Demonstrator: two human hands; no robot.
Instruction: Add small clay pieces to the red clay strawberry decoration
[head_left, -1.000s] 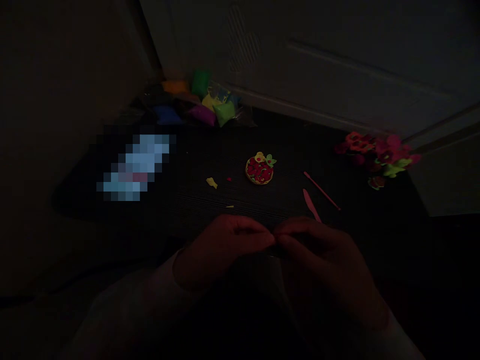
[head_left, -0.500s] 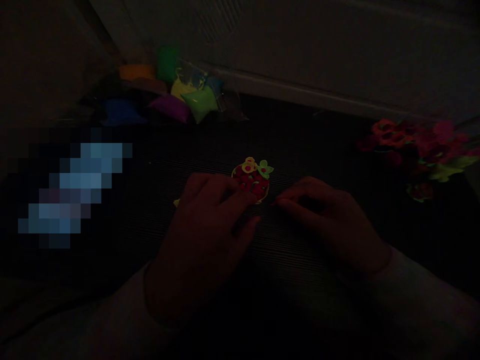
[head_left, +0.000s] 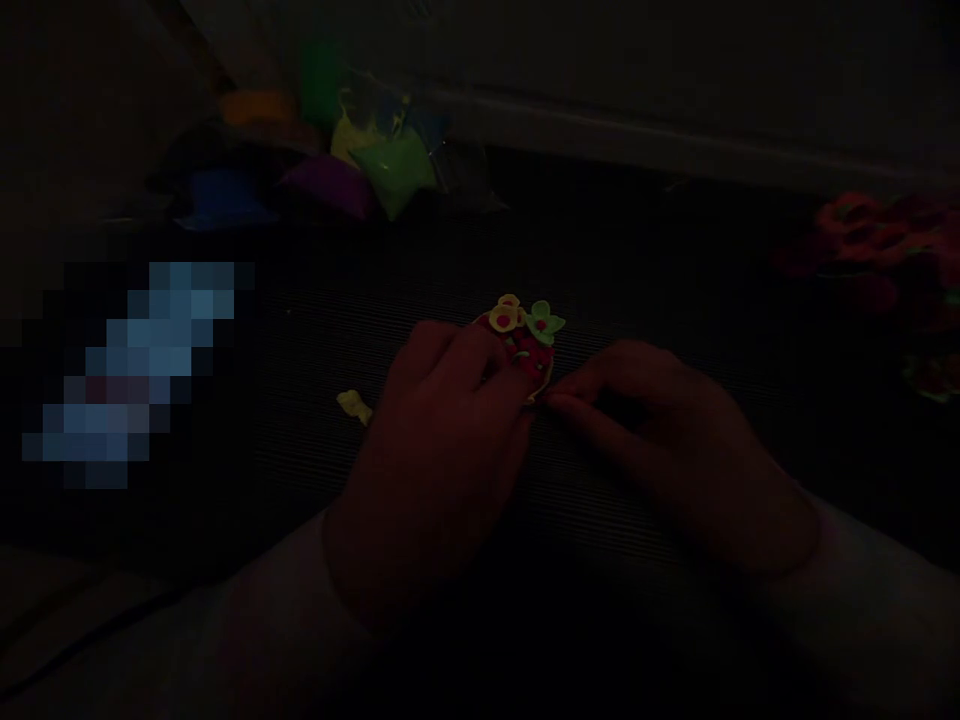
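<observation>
A round red clay piece [head_left: 536, 350] with a thin yellow rim lies on the dark table, partly covered by my left hand [head_left: 450, 440]. Two yellow flowers [head_left: 504, 317] with red centres and a light green flower [head_left: 543, 322] decorate its far edge. The left fingers bend over the piece, with thumb and forefinger closed at its near right edge. My right hand [head_left: 675, 440] pinches thumb and forefinger together right beside that edge. Whatever lies between these right fingertips is too dark to make out. Left of my left hand lies a small yellow clay scrap [head_left: 353, 405].
Bags of coloured clay, among them green [head_left: 397, 172], purple [head_left: 328, 187] and blue [head_left: 225, 197], are heaped at the back left. A lit, pixelated screen [head_left: 157, 350] lies at left. Red and orange clay flowers [head_left: 877, 235] sit at the far right.
My left thumb has closed in toward its forefinger at the piece's edge. The right pinch now meets that edge. The view has shifted, leaving more of the yellow scrap visible.
</observation>
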